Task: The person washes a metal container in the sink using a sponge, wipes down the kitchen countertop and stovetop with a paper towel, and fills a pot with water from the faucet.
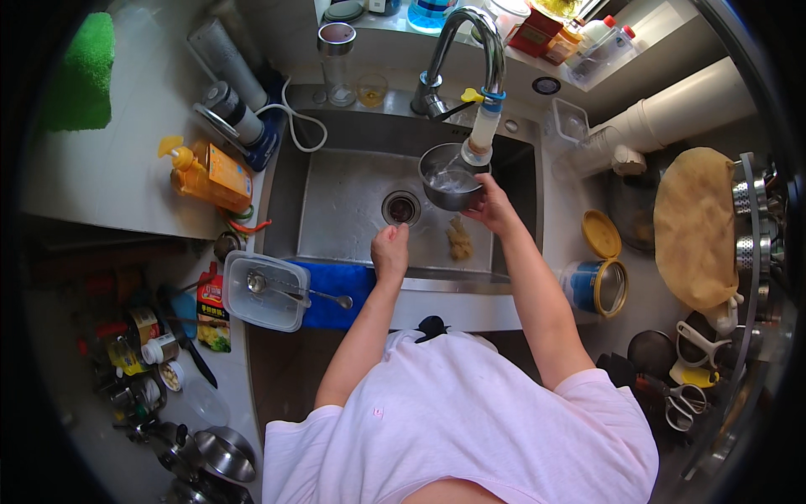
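Note:
My right hand (492,205) grips the rim of a stainless steel bowl (448,196) and holds it under the faucet's filter nozzle (481,135). Water runs into the bowl, and the surface inside looks stirred and bubbly. Over the front part of the sink (346,189), near the drain (401,208), my left hand (390,251) is closed in a loose fist; nothing shows in it. A tan, crumpled, sponge-like clump (459,239) lies on the sink floor below the bowl.
A plastic tub (264,315) with spoons across it sits left of my left forearm, by a blue cloth (340,286). An orange pump bottle (217,176) stands at the sink's left. An open tin (592,286) lies to the right. The chrome faucet (434,57) arches overhead.

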Tool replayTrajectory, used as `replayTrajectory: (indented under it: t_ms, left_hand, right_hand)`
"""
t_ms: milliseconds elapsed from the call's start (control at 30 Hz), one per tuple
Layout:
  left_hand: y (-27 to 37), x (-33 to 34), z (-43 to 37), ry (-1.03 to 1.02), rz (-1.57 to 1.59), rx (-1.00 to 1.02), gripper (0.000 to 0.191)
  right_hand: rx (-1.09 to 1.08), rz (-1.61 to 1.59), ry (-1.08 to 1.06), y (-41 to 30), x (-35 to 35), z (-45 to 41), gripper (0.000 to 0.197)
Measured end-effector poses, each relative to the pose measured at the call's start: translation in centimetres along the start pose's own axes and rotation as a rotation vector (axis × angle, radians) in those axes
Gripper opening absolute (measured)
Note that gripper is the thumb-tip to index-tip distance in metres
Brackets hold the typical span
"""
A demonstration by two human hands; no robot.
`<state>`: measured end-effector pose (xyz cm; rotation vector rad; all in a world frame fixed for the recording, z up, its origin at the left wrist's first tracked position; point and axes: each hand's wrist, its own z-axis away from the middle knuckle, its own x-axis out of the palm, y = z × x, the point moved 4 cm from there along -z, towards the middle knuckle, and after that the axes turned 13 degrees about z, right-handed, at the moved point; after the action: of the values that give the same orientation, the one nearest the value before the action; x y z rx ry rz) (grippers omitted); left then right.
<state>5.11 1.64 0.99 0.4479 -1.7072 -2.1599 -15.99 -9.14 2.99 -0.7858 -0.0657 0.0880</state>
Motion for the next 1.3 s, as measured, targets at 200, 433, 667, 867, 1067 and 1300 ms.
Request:
replayTrajectory:
  t_ms: [200, 433, 667, 867, 1067, 1300]
  left_hand:
    - [0.1, 0.5, 0.5, -0.064, 0.112, -0.077, 0.038]
    - [-2.3, 0.5, 1.8, -0.248, 0.311, -0.354, 0.023]
    - [-3.1, 0.4, 2.3, -0.373, -0.039, -0.041, 0.028]
    - [-0.8, -0.4, 2.9, -0.378, -0.105, 0.002, 0.043]
    - [0.1, -0.6, 3.4, -0.396, -0.149, 0.032, 0.052]
    - [-0.4, -1.4, 3.8, -0.335, -0.154, 0.001, 0.058]
  right_hand:
    - [-0.735, 1.07, 0.456, -3.0, 3.9, 3.6, 0.075]
    - [-1.194, 1.559, 0.424, -2.6, 5.6, 6.7, 0.095]
    - [-1.271, 1.618, 0.536, -3.2, 6.0, 7.3, 0.096]
    - [-1.151, 1.491, 0.658, -2.7, 6.5, 6.5, 0.093]
    - [-0.224, 0.122, 0.316, 0.6, 2.6, 0.8, 0.031]
    - [0.02, -0.14, -0.167, 2.6, 2.7, 2.9, 0.052]
